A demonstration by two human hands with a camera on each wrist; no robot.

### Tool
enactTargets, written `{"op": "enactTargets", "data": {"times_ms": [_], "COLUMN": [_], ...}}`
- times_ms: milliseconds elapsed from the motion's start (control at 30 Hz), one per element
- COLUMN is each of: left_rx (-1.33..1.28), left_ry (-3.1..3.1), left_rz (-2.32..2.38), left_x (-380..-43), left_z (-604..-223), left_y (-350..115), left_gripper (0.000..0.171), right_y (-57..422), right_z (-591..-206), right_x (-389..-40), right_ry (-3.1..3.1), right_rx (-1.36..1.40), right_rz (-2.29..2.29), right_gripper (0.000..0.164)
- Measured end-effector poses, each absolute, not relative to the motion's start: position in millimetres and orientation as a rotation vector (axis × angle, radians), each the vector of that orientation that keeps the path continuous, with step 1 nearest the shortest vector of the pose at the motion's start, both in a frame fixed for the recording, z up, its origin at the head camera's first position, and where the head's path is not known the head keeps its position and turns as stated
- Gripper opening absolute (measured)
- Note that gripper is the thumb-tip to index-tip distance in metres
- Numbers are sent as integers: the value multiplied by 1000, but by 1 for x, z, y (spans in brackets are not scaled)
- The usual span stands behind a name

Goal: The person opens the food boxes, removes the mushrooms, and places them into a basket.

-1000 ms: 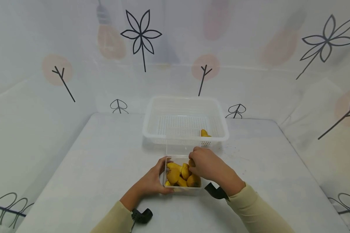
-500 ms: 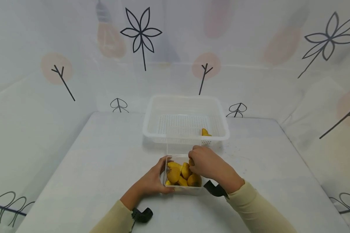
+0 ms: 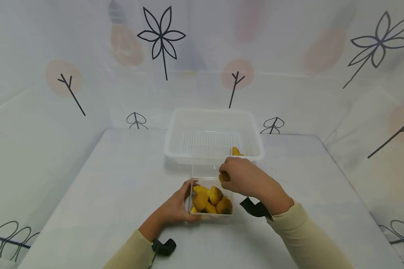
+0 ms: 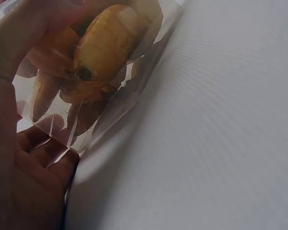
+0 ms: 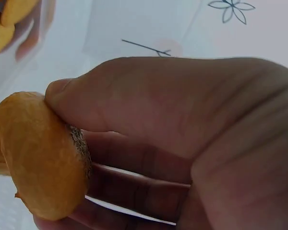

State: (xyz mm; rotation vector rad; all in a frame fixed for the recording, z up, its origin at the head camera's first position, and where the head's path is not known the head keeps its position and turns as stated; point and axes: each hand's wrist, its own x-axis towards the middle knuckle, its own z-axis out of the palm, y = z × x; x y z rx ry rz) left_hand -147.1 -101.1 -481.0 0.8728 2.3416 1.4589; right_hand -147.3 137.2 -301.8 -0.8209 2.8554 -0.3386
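While the right hand [image 3: 245, 177] pinches a rounded yellow piece [image 3: 224, 176] between thumb and fingers, we see that piece, with its rough brown patch, raised over the far right corner of a clear box [image 3: 219, 219]. Our left hand [image 3: 175, 207] is clamped round the box's left side, thumb at its near edge; inside lie several yellow lumps [image 3: 200, 201], and the clear lid [image 3: 205, 170] stands open along the far edge. Beyond it, by the far edge of the tabletop [image 3: 121, 179], we have a white perforated basket [image 3: 215, 121], with more yellow produce [image 3: 236, 151] in its near right corner.
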Motion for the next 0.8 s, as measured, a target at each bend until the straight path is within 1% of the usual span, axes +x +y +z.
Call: {"op": "enactTargets", "data": {"times_ms": [133,367,600,667,800], "left_rx": [870,870,867,875,870], "left_ry": [2337,2335,2337,2338,2339], "left_rz": [1454,1458,1454,1457,1455], "left_x": [-147,-146,-147,-148,-148], "left_z": [-481,-480,-480,-481,-482], "left_y": [-101,-101,-100,-101,-101], "left_gripper": [110,111,110,109,108], "right_y": [144,157,168,171,175], "right_z": [-295,-285,-271,-268,-264], "right_x": [-149,-154,-158,-159,-162], "right_ry": [2852,2833,2819,2817,2851], "right_rx": [-845,-946,-1031,-1076,-1117], "right_rz": [-358,-385,-431,-457,-507], "right_gripper": [16,17,32,34,33]}}
